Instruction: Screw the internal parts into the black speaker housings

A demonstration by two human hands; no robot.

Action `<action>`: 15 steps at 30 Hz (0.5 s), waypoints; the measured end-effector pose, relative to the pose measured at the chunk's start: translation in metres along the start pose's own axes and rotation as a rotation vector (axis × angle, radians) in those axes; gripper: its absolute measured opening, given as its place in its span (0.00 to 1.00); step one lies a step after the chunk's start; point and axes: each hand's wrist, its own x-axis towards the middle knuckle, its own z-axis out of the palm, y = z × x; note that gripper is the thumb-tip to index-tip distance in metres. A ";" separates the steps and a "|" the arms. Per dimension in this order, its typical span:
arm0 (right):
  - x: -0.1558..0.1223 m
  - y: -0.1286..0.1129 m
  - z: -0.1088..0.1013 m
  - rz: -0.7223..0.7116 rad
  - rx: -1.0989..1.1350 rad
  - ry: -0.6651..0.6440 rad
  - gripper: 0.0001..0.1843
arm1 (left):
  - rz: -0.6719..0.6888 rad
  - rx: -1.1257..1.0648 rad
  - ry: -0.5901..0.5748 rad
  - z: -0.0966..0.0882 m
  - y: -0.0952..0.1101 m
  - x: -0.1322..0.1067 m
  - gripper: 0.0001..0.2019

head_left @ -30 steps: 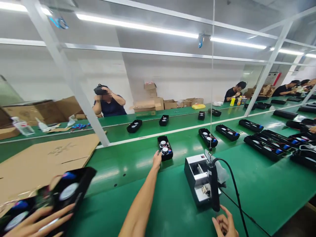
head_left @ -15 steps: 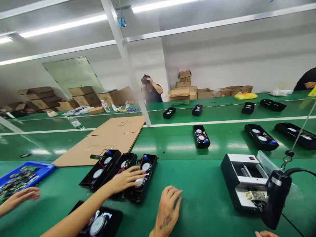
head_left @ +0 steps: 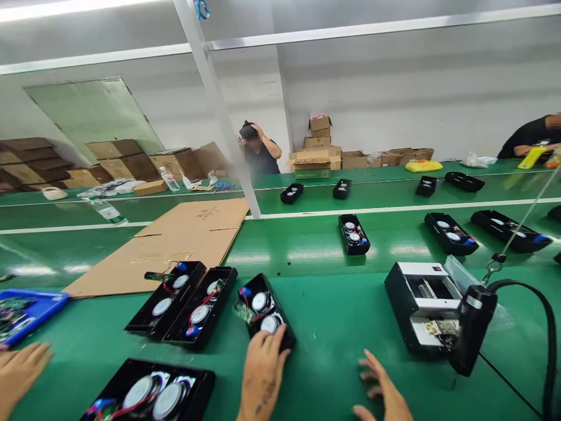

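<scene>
My left hand [head_left: 263, 374] grips the near end of a black speaker housing [head_left: 265, 310], which holds two round silver speakers, red wires and a small green circuit board. My right hand [head_left: 381, 389] is open, fingers spread above the green bench top, holding nothing. The nearest thing to it is a black-and-white bench machine [head_left: 421, 307]. Two similar housings [head_left: 201, 307] lie side by side to the left, and another [head_left: 149, 392] sits at the bottom edge. A co-worker's hand [head_left: 21, 374] reaches in at the far left.
A black handheld power tool [head_left: 473, 330] hangs by a cord at the right. A blue tray [head_left: 30, 313] of circuit boards sits at the left, beside a cardboard sheet [head_left: 162, 245]. More housings [head_left: 451, 234] stand beyond, and a person [head_left: 258, 152] works across the line.
My left hand has moved onto the housing, which has turned slightly. The co-worker's reaching arm has withdrawn from it. My right hand has risen further into view.
</scene>
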 end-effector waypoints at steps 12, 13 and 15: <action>0.080 -0.053 -0.062 -0.241 -0.099 -0.465 0.66 | 0.221 -0.576 0.140 -0.054 0.117 0.029 0.11; 0.089 -0.054 -0.081 -0.218 -0.099 -0.527 0.66 | 0.187 -0.565 0.147 -0.058 0.106 0.030 0.09; 0.097 -0.060 -0.110 -0.170 -0.152 -0.551 0.62 | 0.130 -0.542 0.148 -0.061 0.088 0.029 0.05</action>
